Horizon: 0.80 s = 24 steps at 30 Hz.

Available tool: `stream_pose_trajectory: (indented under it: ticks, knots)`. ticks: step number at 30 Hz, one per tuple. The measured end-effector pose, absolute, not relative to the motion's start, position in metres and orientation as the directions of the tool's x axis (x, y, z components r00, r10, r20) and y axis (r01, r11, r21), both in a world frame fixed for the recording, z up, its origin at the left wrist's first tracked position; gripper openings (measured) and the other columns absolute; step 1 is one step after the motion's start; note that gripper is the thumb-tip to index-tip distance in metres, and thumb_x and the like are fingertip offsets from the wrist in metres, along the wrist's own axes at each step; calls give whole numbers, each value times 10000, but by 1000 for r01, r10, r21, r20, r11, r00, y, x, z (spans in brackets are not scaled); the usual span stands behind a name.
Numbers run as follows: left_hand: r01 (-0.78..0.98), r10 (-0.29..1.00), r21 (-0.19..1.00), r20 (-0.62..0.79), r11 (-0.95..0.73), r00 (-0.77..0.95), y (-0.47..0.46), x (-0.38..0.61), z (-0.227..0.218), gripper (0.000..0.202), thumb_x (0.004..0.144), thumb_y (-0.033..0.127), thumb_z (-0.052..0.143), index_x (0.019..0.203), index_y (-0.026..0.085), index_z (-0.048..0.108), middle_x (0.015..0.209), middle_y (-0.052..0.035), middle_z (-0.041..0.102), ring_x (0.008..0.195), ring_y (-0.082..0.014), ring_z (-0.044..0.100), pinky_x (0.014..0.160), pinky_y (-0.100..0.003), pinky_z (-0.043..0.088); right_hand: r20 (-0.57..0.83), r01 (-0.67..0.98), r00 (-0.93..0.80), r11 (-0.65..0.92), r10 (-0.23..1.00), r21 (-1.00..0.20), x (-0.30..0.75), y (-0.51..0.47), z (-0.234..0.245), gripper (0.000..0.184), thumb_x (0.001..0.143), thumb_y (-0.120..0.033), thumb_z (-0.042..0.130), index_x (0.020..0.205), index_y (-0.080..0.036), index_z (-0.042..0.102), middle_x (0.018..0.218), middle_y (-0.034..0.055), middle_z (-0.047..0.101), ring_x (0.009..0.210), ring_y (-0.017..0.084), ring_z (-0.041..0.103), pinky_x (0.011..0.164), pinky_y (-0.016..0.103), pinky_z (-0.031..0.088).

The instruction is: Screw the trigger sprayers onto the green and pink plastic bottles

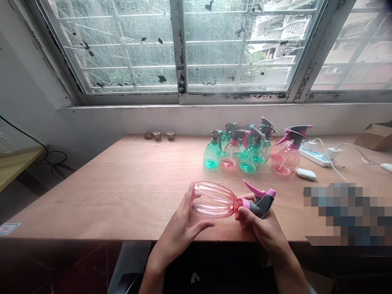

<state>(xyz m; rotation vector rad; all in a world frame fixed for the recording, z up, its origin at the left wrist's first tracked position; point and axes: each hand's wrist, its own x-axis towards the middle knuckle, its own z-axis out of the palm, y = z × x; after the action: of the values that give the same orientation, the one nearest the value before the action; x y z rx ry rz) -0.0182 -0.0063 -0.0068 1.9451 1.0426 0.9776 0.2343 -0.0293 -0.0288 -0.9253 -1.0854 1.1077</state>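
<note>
A clear pink spray bottle [214, 199] lies sideways in the air above the table's front edge, its base to the left and its grey and pink spray head [263, 201] to the right. My left hand [180, 228] cups the base, with the fingers behind it and the thumb stretched out below. Around the pink collar at the neck, the thumb and fingers of my right hand [266, 228] are closed. Some fingertips are hidden behind the bottle. No liquid shows inside.
Several green spray bottles [212, 153] and pink ones [286, 159] stand farther back. Right of them are a white power strip [318, 155] with cables, a white case [306, 174] and a cardboard box [375, 136]. Small cube-like objects [157, 136] sit at the back left.
</note>
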Motion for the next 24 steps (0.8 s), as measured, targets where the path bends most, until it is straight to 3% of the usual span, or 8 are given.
stream_pose_trajectory:
  ticks: [7, 12, 17, 24]
  knots:
    - [307, 891, 884, 217, -352, 398, -8, -19, -1, 815, 1039, 515, 625, 1694, 341, 173, 1673, -113, 410, 1455, -328, 505, 1229, -500, 394, 207, -211, 98, 223, 973, -952, 233, -29, -30, 307, 884, -401, 857, 1043, -231, 656, 692, 5, 744, 513, 149, 580, 509, 275, 456]
    - [317, 894, 879, 224, -357, 387, -7, -18, -1, 829, 1017, 493, 672, 1686, 293, 227, 1597, -137, 503, 1463, -342, 495, 1244, -499, 373, 209, -224, 104, 228, 972, -948, 233, -27, -31, 281, 893, -386, 854, 1036, -228, 671, 713, 9, 747, 522, 141, 585, 512, 268, 456]
    - [316, 877, 855, 276, -411, 393, -6, -18, -2, 697, 1023, 477, 671, 1630, 333, 360, 1626, -93, 464, 1505, -319, 433, 1250, -447, 365, 202, -236, 99, 220, 974, -947, 234, -27, -34, 279, 899, -373, 854, 1056, -223, 678, 750, 14, 753, 552, 140, 605, 542, 271, 479]
    - [288, 894, 891, 226, -350, 387, -8, -17, 0, 726, 1067, 509, 578, 1681, 357, 224, 1605, -89, 472, 1473, -314, 463, 1242, -466, 368, 207, -211, 100, 224, 973, -951, 234, -30, -34, 311, 888, -392, 861, 1071, -223, 676, 684, -12, 718, 544, 142, 601, 532, 261, 479]
